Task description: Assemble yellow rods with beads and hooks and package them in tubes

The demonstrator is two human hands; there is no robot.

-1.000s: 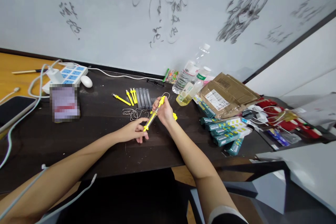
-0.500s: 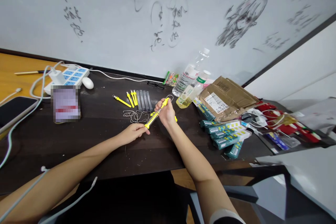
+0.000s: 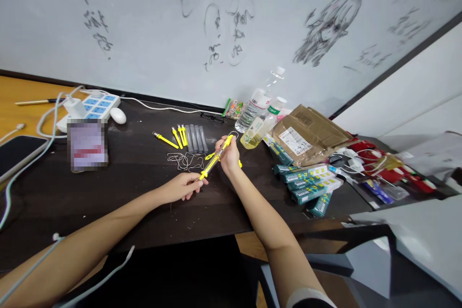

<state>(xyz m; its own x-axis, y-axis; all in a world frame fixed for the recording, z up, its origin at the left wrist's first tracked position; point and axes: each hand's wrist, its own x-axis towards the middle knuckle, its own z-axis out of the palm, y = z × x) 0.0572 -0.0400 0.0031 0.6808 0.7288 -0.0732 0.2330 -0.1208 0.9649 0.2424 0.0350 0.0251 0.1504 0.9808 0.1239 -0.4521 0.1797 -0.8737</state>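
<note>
Between my two hands slants a slim yellow stick with a clear tube section and dark marks along it (image 3: 213, 162); its exact kind is unclear. My left hand (image 3: 184, 186) pinches its lower end. My right hand (image 3: 229, 155) wraps round its upper yellow end, where a bent wire hook (image 3: 234, 133) sticks out. Just beyond lie several metal wire hooks (image 3: 182, 160) in a tangle. Several clear tubes (image 3: 196, 138) are lined up side by side behind them, beside yellow sticks with metal tips (image 3: 180, 134). Other yellow parts show partly behind my right hand.
To the right are two bottles (image 3: 252, 130), a brown cardboard parcel (image 3: 308, 134) and several green boxes (image 3: 314, 185). A power strip (image 3: 97, 108), a white mouse (image 3: 118, 115) and cables lie left. A whiteboard (image 3: 151, 33) rises behind the dark table (image 3: 137, 211).
My left hand has shifted slightly down at the stick's lower end, and its fingers are set differently. My right hand keeps its hold. The whole view has moved a little.
</note>
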